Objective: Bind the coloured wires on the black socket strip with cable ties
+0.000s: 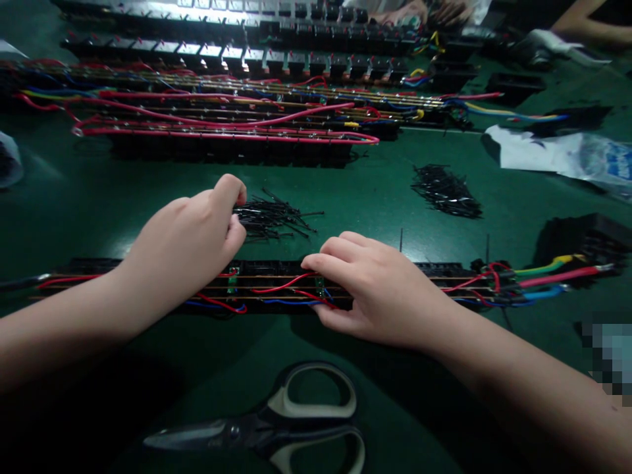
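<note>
My left hand (192, 227) is at the left end of a loose pile of black cable ties (276, 214). Its fingers are curled in, and the hand itself hides whatever they pinch. Below it, a long black wired strip (276, 268) with copper-coloured rails, small green circuit boards and red and blue wires lies across the green table. My right hand (375, 289) grips this strip near its middle, thumb on the near edge and fingers over the far one. Two thin dark tie ends stick up from the strip to the right of that hand.
Scissors (247, 428) with black and cream handles lie in front. Another cable tie pile (447, 191) is further right, near a plastic bag (567, 158). More wired strips (237, 122) fill the far side. Other people's hands (409, 13) show at the top.
</note>
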Demonstrator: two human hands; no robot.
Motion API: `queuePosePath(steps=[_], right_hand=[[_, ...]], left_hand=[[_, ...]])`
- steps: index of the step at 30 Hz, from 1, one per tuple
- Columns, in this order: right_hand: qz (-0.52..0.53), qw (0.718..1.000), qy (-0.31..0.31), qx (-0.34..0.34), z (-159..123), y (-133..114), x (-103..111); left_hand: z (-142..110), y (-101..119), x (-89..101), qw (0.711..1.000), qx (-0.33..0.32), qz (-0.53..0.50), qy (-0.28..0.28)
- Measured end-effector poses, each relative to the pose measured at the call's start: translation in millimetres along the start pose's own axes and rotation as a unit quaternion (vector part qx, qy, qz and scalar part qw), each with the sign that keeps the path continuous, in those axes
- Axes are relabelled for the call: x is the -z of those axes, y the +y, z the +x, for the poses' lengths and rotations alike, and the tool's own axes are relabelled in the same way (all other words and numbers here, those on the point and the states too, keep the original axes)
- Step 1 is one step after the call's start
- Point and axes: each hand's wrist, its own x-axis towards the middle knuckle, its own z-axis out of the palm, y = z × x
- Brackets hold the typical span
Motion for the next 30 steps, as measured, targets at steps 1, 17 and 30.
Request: queuePosePath(steps=[1, 17, 30], right_hand=[[0.008, 1.0, 0.0, -0.002, 0.2, 0.2, 0.3], [0.309, 0.94, 0.062, -0.126, 2.9, 5.5, 9.7], [0.326, 0.936, 0.085, -0.097, 2.6, 5.8, 9.0]], left_hand=[[-0.6, 0.8, -0.2, 0.999, -0.016, -0.018, 0.027], [-15.7, 15.8, -7.8, 0.923, -0.321, -0.184, 0.106], [-10.8, 12.0, -8.0, 0.922, -0.343, -0.166, 0.065]])
